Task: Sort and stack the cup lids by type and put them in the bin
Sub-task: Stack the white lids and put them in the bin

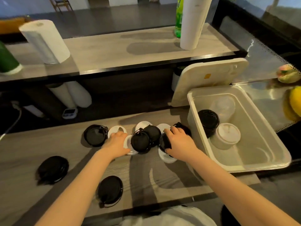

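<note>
Here, right hand (179, 141) grips black lid (164, 142); sticker (207, 76) unreadable.

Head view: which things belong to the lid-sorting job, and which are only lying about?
Job: black lids, white lids, bin with three lid stacks, left hand, right hand gripping a black lid.
Lying about: paper towel rolls, green bottle, bin cover, timer, yellow fruit.

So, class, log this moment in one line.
left hand at white lid, grip unclear; right hand grips black lid; bin holds lid stacks
</note>
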